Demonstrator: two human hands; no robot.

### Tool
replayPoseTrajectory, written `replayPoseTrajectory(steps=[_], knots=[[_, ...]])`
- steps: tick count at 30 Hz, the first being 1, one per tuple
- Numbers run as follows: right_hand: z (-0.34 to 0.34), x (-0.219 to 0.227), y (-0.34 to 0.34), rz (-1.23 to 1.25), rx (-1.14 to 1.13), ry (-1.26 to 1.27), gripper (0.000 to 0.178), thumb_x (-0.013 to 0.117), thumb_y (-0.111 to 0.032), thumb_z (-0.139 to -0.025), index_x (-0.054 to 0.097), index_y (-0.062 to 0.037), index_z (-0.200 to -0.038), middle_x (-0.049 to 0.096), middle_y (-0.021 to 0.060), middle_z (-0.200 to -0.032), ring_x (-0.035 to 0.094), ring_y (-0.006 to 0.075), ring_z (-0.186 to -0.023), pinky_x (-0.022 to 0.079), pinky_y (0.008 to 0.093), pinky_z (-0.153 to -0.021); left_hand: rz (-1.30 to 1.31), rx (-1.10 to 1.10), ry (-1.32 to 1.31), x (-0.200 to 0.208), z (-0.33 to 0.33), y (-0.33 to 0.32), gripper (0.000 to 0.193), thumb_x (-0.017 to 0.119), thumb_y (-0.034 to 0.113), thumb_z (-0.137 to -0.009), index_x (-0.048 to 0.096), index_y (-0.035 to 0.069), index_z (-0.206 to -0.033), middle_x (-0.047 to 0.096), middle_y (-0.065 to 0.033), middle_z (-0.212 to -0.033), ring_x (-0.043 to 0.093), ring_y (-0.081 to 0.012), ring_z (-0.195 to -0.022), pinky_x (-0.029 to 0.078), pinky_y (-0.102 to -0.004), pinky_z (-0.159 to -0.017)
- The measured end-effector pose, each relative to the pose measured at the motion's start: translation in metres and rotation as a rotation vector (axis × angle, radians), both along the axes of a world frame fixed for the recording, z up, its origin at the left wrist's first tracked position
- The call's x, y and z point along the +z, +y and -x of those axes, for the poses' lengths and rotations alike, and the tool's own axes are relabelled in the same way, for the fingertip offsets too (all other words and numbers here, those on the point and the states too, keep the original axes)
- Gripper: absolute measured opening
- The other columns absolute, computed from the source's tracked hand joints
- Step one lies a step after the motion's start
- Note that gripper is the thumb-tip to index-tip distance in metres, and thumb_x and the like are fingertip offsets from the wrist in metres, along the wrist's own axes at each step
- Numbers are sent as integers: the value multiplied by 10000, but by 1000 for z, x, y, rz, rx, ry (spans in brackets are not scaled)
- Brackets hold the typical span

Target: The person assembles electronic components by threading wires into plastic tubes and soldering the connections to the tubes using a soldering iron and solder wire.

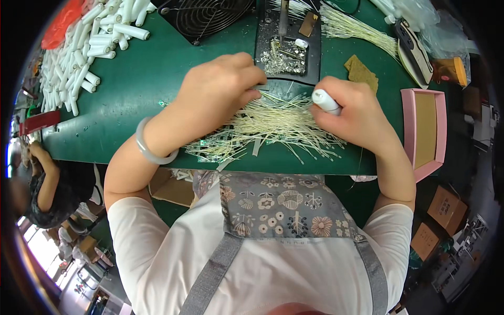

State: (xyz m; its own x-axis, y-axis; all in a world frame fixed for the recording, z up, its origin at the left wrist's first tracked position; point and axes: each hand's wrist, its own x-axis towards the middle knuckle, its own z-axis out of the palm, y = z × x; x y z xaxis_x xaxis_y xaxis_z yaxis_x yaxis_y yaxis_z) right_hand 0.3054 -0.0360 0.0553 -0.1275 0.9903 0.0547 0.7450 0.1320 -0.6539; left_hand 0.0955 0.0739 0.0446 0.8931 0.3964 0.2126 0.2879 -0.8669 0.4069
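Wires (283,123) lay in a loose pale heap near the front edge of the green counter (152,68), most strands running side to side, so the heap's long axis reached from the left hand across to the right. The left hand (226,81) was at the heap's far left edge, fingers curled and thumb near the fingertips; whether they met, or pinched a strand, I cannot tell. The right hand (346,110) was closed round a white cylinder (325,102) just above the heap's right part. Both were close to the wires, neither clearly nearer.

Far left of the wires was a pile of white tubes (100,44), with a red bag (62,23) behind it. Beyond the wires, going rightward, came a black fan (210,16), a dark tray (289,77) of silvery bits, a second bundle (357,29) of strands and a yellowish pad (362,73). To their right was a pink box (408,128). Another person (44,194) was well off to their left; cartons (447,210) stood beyond the pink box.
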Motion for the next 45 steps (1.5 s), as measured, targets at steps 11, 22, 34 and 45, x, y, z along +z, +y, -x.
replayPoseTrajectory(steps=[11, 22, 34, 45], knots=[[-14, 0, -4, 36, 304, -102, 161, 641, -219, -679, 587, -71, -709, 554, 104, -592, 567, 293, -573, 444, 378, -519, 478, -96, -148, 28, 10, -2, 172, 627, -42, -712, 482, 13, -788, 535, -74, -799, 561, -191, -796, 442, -278, -698], [0, 11, 13, -83, 107, 280, 167, 696, -149, -688, 630, -44, -799, 602, 75, -671, 592, 176, -594, 447, 266, -526, 866, -49, 36, 20, 2, 3, 107, 582, 11, -804, 478, 6, -830, 501, 2, -722, 477, -50, -652, 405, -199, -571], [16, -8, 12, -86, 123, 294, 99, 676, -85, -664, 612, -43, -726, 608, 76, -659, 596, 182, -578, 454, 258, -531, 450, -181, -134, 10, 2, -1, 110, 636, -8, -686, 558, 9, -762, 597, -94, -803, 570, -252, -736, 452, -324, -628], [20, -11, 12, -163, 118, 317, 76, 664, -60, -672, 600, -46, -712, 607, 67, -653, 597, 182, -560, 458, 259, -514, 703, -142, -132, 14, 3, -8, 140, 663, 37, -727, 582, -3, -833, 603, -78, -797, 591, -170, -731, 475, -269, -610]])
